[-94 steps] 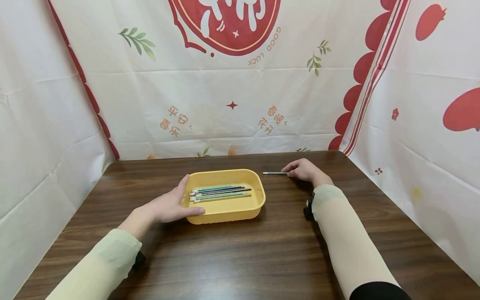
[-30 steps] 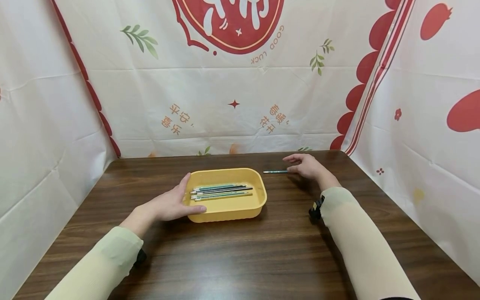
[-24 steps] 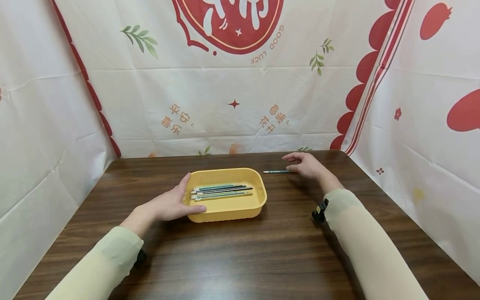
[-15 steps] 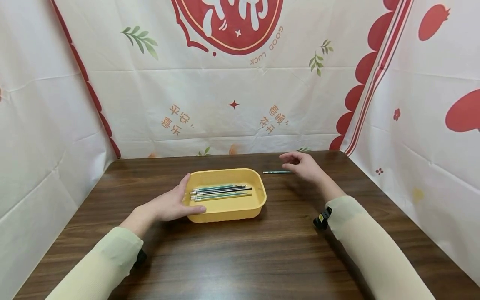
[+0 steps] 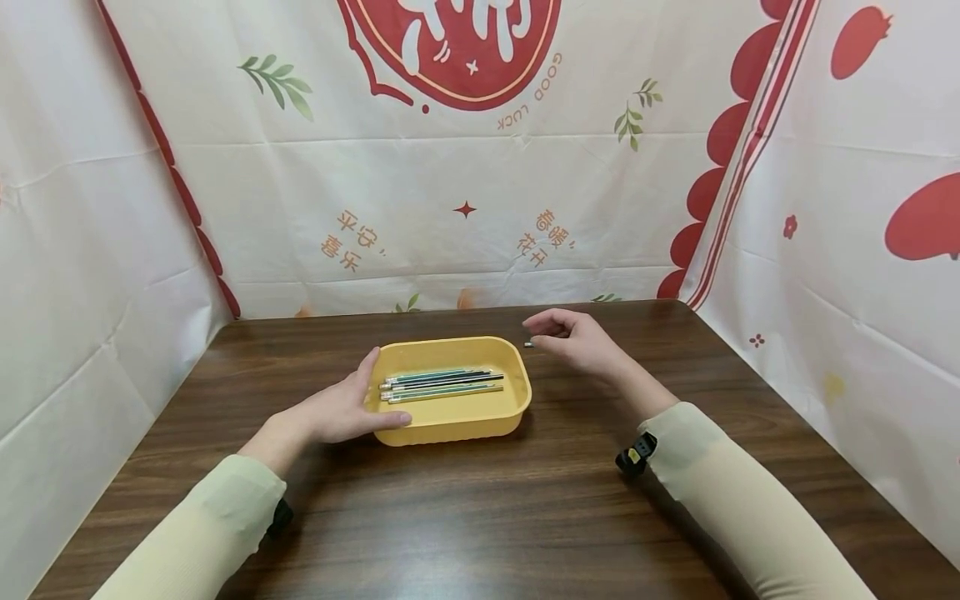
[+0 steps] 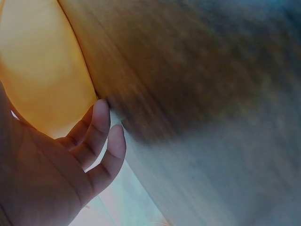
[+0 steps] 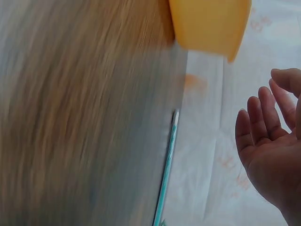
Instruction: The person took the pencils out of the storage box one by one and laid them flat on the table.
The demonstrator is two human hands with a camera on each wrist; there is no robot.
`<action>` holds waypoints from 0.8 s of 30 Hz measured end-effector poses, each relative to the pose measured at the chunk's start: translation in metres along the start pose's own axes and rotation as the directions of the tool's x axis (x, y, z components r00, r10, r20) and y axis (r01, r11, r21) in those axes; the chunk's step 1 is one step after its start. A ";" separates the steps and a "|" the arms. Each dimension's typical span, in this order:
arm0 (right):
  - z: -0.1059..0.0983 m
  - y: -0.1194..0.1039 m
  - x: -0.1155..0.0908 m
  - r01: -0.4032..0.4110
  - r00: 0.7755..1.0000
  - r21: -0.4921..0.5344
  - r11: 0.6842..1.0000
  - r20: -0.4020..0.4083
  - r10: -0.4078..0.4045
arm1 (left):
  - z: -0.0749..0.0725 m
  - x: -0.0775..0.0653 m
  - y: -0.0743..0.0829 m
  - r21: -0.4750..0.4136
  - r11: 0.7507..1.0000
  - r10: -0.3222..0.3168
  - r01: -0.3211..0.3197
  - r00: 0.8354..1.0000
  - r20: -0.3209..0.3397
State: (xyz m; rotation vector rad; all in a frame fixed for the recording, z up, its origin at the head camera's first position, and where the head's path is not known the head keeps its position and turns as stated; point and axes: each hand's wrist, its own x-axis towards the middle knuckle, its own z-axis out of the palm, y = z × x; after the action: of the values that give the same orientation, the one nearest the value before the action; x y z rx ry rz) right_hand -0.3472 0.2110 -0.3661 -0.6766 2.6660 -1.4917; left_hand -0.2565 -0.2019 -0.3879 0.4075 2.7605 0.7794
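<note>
In the right wrist view, the right hand (image 7: 273, 155) is unoccupied, its fingers loosely bent with nothing between them; a lone teal pencil (image 7: 166, 169) with a pale end lies on the wood-grained surface (image 7: 84, 117), apart from the palm, while one end of a yellow tray (image 7: 211, 23) shows above, and the wood is blurred. In the left wrist view, the left hand (image 6: 51, 174) is at the tray, a fingertip against its outer wall; its thumb is hidden there. In the head view, that hand grasps the tray's left end, thumb along the near rim and index finger at the far corner. Inside, several pencils (image 5: 450, 382) lie bunched side by side. The right hand is above the lone pencil, hiding all but its pale tip, to the right of the tray.
</note>
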 end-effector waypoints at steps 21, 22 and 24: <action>0.065 -0.045 0.014 0.156 0.970 -0.058 0.986 0.198 -0.142 | 0.001 0.001 -0.003 -0.023 1.000 -0.008 0.007 1.000 -0.005; 0.069 -0.046 0.015 0.163 0.968 -0.063 0.985 0.202 -0.147 | 0.001 0.001 -0.003 -0.023 1.000 -0.010 0.010 1.000 -0.004; 0.076 -0.047 0.018 0.168 0.965 -0.063 0.984 0.212 -0.151 | 0.001 0.001 -0.004 -0.025 1.000 -0.016 0.016 1.000 -0.003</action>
State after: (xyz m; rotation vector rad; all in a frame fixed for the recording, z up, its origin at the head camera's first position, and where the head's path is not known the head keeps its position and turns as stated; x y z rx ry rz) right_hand -0.3299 0.1218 -0.3653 -1.0142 2.5774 -1.2685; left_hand -0.2581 -0.2041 -0.3905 0.3793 2.7510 0.8107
